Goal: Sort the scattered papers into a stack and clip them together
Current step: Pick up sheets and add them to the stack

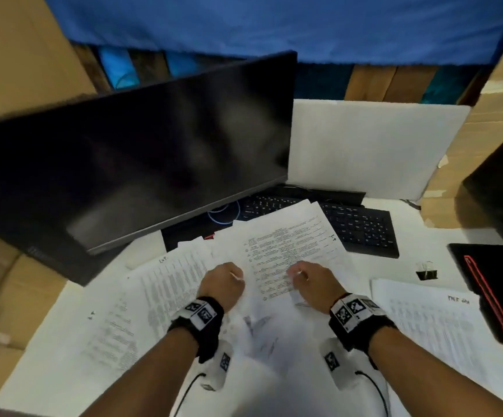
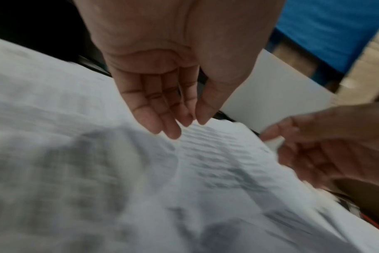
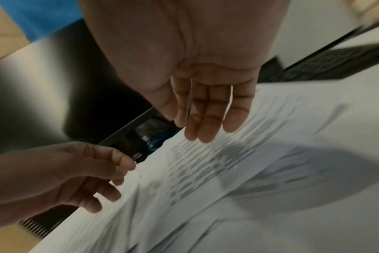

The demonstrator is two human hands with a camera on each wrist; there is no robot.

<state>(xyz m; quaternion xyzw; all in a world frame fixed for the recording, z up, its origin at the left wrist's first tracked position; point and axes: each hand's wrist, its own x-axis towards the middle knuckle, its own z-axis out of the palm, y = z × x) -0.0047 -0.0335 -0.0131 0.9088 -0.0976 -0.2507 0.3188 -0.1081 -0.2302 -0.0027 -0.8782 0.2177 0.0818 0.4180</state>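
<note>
We are at the gathering step: our left hand and right hand hover over the printed sheet that lies tilted in the middle of the white desk, its far corner overlapping the black keyboard. The wrist views show both hands with fingers fairly straight and together, holding nothing; the left fingertips sit just above or on the sheet, and we cannot tell which through the blur. The right fingers reach toward the same sheet's far part.

Taking the keyboard as our mark, more papers fan out nearer to us and to its left, one separate sheet lies nearer to us and to its right, and the binder clip stands just nearer than its right end, apart from every paper. The dark monitor rises to its left.

Nothing looks stacked yet, we judge. Next we would slide the loose sheets under one another, square their edges, fetch the outlying sheet, and only then reach for the clip.
</note>
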